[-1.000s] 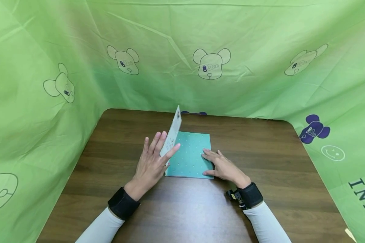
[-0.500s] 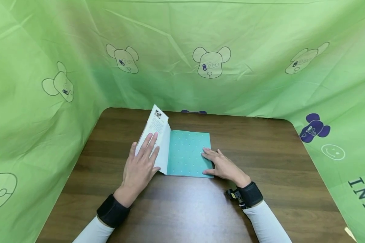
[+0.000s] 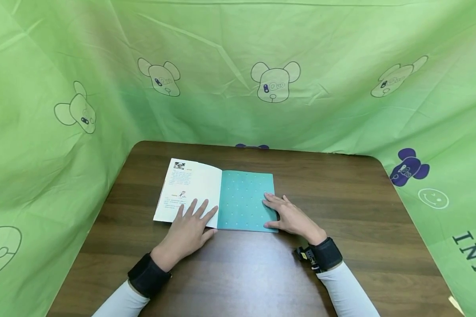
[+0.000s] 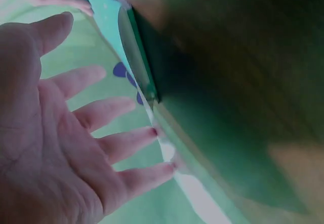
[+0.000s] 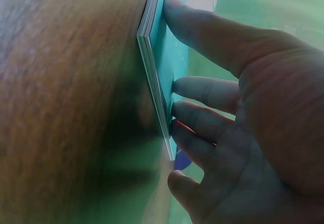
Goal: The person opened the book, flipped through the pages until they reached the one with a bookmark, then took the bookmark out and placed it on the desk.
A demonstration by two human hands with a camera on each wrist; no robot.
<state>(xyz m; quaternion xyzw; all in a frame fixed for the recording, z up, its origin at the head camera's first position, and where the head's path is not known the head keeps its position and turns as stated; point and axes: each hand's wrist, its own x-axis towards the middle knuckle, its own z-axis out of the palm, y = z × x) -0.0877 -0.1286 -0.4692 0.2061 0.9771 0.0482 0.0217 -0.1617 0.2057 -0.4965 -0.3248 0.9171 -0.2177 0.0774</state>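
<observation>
Head view: your book (image 3: 216, 193) lies open on the table (image 3: 333, 189), left of centre, nearer the far edge. From the left: green cloth (image 3: 35, 154) runs down the table's left edge. Then the white page (image 3: 194, 180), with print and two small pictures, nearest the table's far left corner. Your left hand (image 3: 186, 231), fingers straight and spread, overlaps that page's lower edge; it grips nothing, and I cannot tell whether the fingertips touch paper. Next, the dotted teal page (image 3: 243, 200) lies flat. Rightmost, your right hand (image 3: 291, 218), fingers parted, grips nothing; its thumb and fingertips rest on the teal page by its outer edge.
</observation>
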